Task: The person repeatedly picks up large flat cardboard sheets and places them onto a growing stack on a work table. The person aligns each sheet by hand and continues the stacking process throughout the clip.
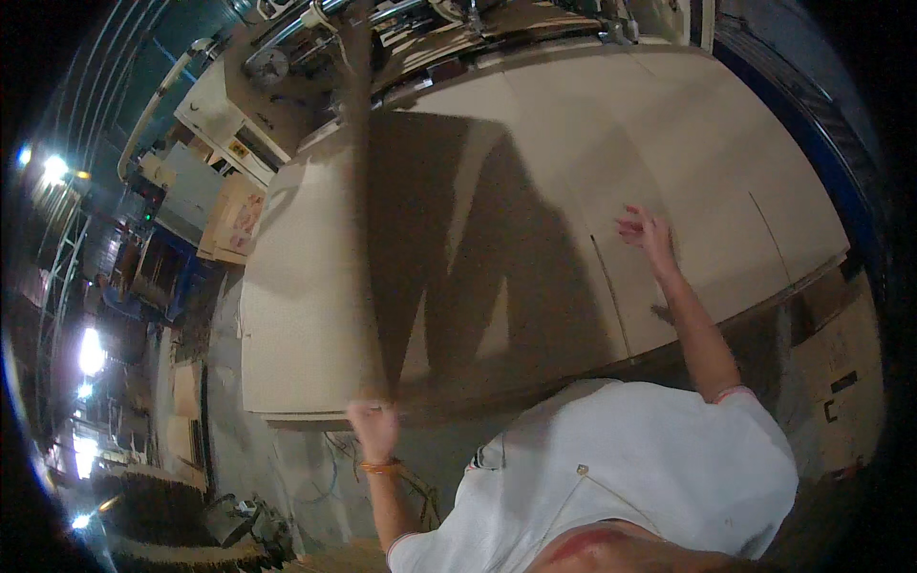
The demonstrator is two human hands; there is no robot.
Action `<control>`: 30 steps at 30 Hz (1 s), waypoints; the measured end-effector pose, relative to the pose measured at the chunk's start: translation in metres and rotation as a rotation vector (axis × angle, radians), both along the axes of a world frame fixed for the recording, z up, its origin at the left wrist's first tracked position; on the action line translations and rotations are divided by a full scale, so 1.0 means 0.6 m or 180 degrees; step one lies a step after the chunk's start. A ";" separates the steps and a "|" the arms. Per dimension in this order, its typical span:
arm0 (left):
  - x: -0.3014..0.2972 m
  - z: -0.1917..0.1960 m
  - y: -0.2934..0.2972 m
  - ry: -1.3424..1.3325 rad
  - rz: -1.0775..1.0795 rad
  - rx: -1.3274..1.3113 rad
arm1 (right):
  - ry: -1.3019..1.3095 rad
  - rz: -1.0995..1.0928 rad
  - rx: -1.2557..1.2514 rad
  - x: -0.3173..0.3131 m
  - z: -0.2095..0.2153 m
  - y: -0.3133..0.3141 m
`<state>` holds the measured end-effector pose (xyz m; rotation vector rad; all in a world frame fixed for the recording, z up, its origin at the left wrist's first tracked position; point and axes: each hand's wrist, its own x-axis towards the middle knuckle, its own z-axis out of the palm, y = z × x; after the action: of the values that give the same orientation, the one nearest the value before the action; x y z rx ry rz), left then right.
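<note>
A large cardboard sheet (355,239) stands on edge across the stack, seen almost edge-on and blurred. My left hand (375,427), with an orange band at the wrist, is closed on the sheet's near end. Beneath lies a wide stack of flat cardboard sheets (296,315), with dark slots cut into the right part of the top one. Over that right part hovers my right hand (650,236), fingers spread and holding nothing. A broad shadow falls across the middle of the stack.
Behind the stack runs a machine with metal rollers (315,24). A pale machine cabinet (224,119) stands at the far left. More cardboard (841,372) leans at the right, near a blue frame (802,115). Bright lamps shine along the left side.
</note>
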<state>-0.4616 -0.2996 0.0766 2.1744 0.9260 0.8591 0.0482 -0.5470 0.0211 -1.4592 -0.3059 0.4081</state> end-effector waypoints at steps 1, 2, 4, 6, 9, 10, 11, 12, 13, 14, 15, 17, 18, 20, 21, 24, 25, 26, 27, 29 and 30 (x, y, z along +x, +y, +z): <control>0.046 0.011 -0.037 0.0010 -0.0263 0.0358 | 0.0423 0.0411 0.0285 0.008 0.056 0.032; 0.089 0.027 -0.068 0.0001 -0.0558 0.0731 | 0.0478 0.0585 0.0414 0.041 0.081 0.057; 0.116 0.004 -0.094 0.0318 -0.0643 0.0765 | 0.0721 0.0825 0.0545 0.116 0.129 0.119; 0.139 -0.023 -0.107 0.0617 -0.0723 0.0943 | 0.0843 0.0857 0.0222 0.193 0.160 0.193; 0.147 -0.054 -0.123 0.0847 -0.0552 0.1342 | 0.0313 0.0708 -0.0231 0.225 0.176 0.327; 0.150 -0.061 -0.125 0.0820 -0.0481 0.1338 | 0.0080 0.0599 -0.0301 0.235 0.172 0.356; 0.157 -0.067 -0.125 0.0773 -0.0451 0.1338 | -0.0194 0.0511 -0.0572 0.266 0.151 0.365; 0.166 -0.070 -0.125 0.0725 -0.0427 0.1336 | -0.0464 0.0414 -0.0848 0.302 0.121 0.369; 0.172 -0.072 -0.132 0.0558 -0.0264 0.1239 | -0.0718 0.0373 -0.1137 0.309 0.108 0.374; 0.180 -0.074 -0.138 0.0387 -0.0108 0.1144 | -0.0183 0.0551 -0.0783 0.316 0.094 0.376; 0.178 -0.078 -0.142 0.0242 0.0089 0.1035 | 0.0369 0.0768 -0.0439 0.298 0.076 0.385; 0.182 -0.098 -0.137 0.0014 0.0438 0.1269 | 0.1004 0.0970 0.0120 0.271 0.051 0.384; 0.184 -0.105 -0.134 -0.0105 0.0595 0.1381 | 0.1095 0.0986 0.0319 0.256 0.037 0.389; 0.182 -0.086 -0.109 -0.0080 0.0577 0.1650 | 0.1128 0.0999 0.0733 0.253 0.033 0.393; 0.176 -0.076 -0.090 -0.0065 0.0582 0.1769 | 0.1092 0.1031 0.0910 0.252 0.034 0.400; 0.140 -0.081 0.023 -0.0047 0.0692 0.1772 | 0.0834 0.1286 0.0768 0.210 0.063 0.340; 0.112 -0.087 0.064 0.0060 0.0798 0.1896 | 0.0815 0.1586 0.0644 0.162 0.099 0.275; 0.107 -0.088 0.101 -0.0010 0.0850 0.1830 | 0.0745 0.1780 0.0527 0.144 0.108 0.199; 0.111 -0.086 0.135 -0.0101 0.0883 0.1772 | 0.0123 0.1105 0.0168 0.170 0.060 0.115; 0.107 -0.087 0.201 -0.0835 0.0964 0.0964 | -0.0471 -0.0500 -0.1757 0.242 -0.055 -0.099; 0.103 -0.092 0.232 -0.1472 0.0975 0.0186 | -0.1187 -0.1729 -0.3032 0.266 -0.143 -0.240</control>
<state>-0.3998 -0.1602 0.0213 1.7820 1.0105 1.4758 0.2076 -0.6911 -0.0649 -2.4685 0.0270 -0.2185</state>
